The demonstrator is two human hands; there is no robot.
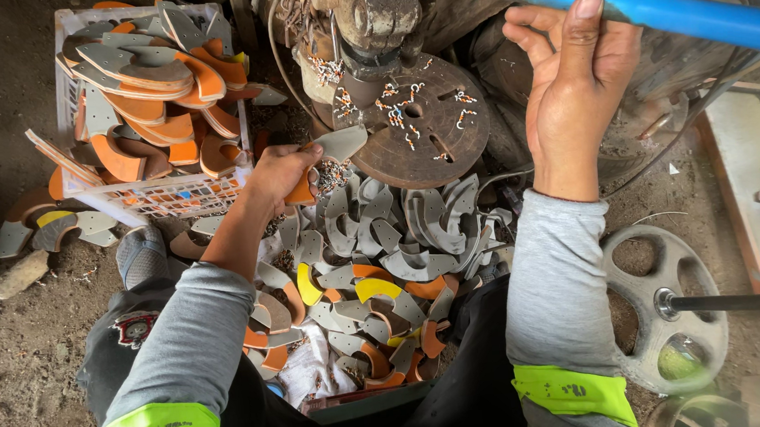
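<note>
Nearest, a heap of grey and orange curved sole pieces (377,286) lies below both hands. Left hand (279,174) pinches one grey-orange piece (326,159) beside the round press plate (422,120); right hand (578,71), fingers curled, grips a blue lever (653,9) farther up.

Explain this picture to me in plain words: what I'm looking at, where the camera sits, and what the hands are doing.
The one picture comes from a camera worn on the person's head, looking down at their own two hands. The right hand grips a long blue lever handle on an old rusty press machine. The left hand holds a flat grey and orange cut-out piece at the machine's round metal plate. Below lies a heap of curved grey, orange and yellow offcuts. A white plastic crate of similar pieces stands on the dirt floor on the left.
</note>
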